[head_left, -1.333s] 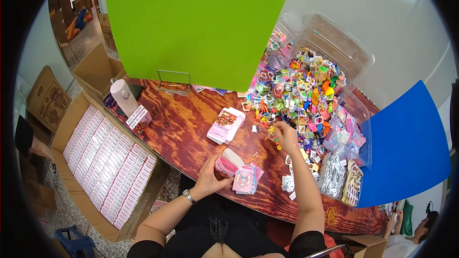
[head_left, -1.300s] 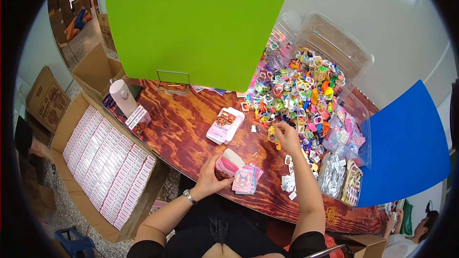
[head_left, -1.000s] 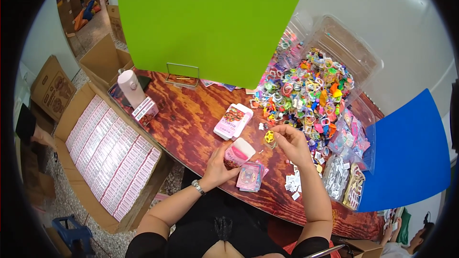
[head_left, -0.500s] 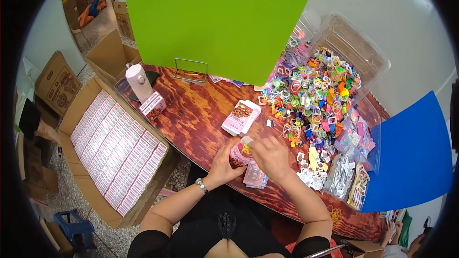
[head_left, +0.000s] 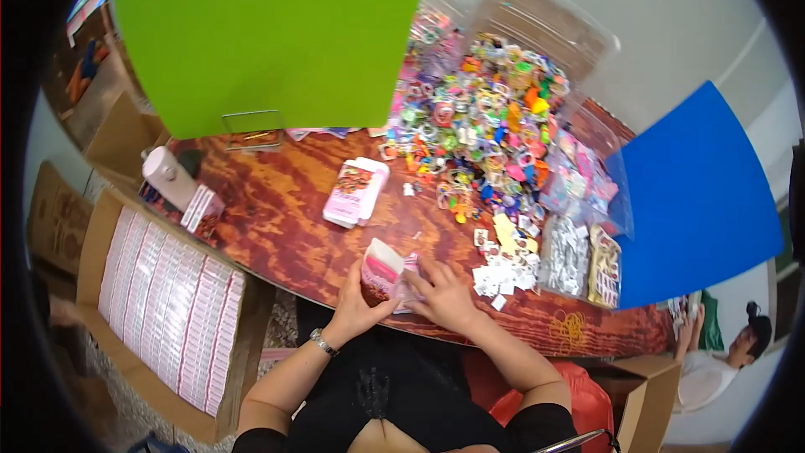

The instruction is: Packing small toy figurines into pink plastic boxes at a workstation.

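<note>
Centrally, a small pink open-topped cardboard box (head_left: 381, 272) stands at the near edge of the dark red-brown wooden table (head_left: 277, 226), tilted toward the person. Left hand (head_left: 356, 306): fingers closed around the box from below and behind, wrist bearing a metal watch (head_left: 323, 342). Right hand (head_left: 443, 298): laid palm-down just beside the box, fingers spread loosely over a small pink flat packet (head_left: 408, 285) lying on the wood; whether the fingertips pinch anything cannot be told. Farther back on the table, a stack of pink-and-white flat boxes (head_left: 356, 193) lies apart from the hands. To the right, small white paper tags (head_left: 501, 273) are scattered near a heap of multicoloured plastic trinkets (head_left: 482, 134). At the left table end stands a white pump bottle (head_left: 166, 176). Below it, on the floor, a large brown cardboard carton (head_left: 168, 302) holds rows of packed pink-and-white boxes.
</note>
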A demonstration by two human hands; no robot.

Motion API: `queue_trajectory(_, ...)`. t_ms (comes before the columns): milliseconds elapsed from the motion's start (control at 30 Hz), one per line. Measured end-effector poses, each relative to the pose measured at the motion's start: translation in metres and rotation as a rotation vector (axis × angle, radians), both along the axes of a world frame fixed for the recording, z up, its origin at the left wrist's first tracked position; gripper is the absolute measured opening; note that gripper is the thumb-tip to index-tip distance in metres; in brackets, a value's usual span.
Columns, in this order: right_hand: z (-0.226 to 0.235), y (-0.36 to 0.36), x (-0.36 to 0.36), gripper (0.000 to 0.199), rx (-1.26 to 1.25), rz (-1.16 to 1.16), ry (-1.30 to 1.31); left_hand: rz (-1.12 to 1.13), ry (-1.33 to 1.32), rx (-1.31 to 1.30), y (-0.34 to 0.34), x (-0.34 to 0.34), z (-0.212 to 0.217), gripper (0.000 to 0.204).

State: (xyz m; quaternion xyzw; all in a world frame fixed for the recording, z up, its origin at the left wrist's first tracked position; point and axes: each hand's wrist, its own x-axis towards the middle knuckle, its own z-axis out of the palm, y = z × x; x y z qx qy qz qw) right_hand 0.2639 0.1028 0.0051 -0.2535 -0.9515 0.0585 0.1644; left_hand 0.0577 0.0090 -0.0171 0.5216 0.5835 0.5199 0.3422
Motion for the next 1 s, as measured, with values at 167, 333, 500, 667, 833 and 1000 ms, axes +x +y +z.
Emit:
queue_trajectory(167,-0.034,-0.012,0.009,0.062,-0.33,-0.188,0.182,-0.045,-0.143,0.038,0.017,0.02,-0.02,0.088)
queue_trajectory(333,-0.038,-0.011,0.01,0.061,-0.362,-0.289,0.225,-0.068,-0.12,0.05,0.033,0.029,-0.006,0.084)
queue_trajectory(500,-0.024,-0.007,0.017,0.055,-0.313,-0.252,0.264,-0.01,-0.014,0.053,0.025,0.02,0.002,0.081)
queue_trajectory(667,0.016,-0.012,0.02,0.043,-0.399,-0.269,0.603,0.09,0.285,0.26,0.02,0.019,0.008,0.081)
queue_trajectory(833,0.036,-0.027,0.001,0.037,0.008,0.073,0.726,0.07,0.178,0.484,0.009,0.022,-0.004,0.096)
queue_trajectory(1000,0.048,-0.025,-0.008,0.035,0.063,0.093,0.659,0.099,0.402,0.661,0.01,0.018,0.015,0.092)
